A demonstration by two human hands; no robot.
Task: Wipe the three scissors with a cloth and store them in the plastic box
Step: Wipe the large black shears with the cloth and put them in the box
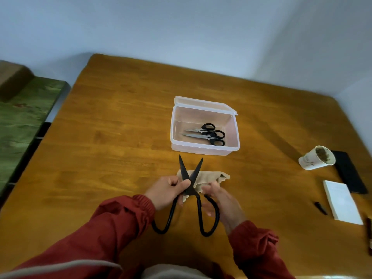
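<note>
Black scissors [190, 190] held with blades spread, long axis pointing away at the plastic box [175, 125] just beyond. Left hand [167, 190] pinches the pivot; right hand [221, 200] bunches the cloth [209, 177] alongside. 2 small scissors [207, 133] lie boxed.

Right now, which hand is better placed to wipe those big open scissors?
Probably the right hand: it holds the cloth just behind the blades. The left hand pinches the scissors near the pivot, steadying them.
</note>
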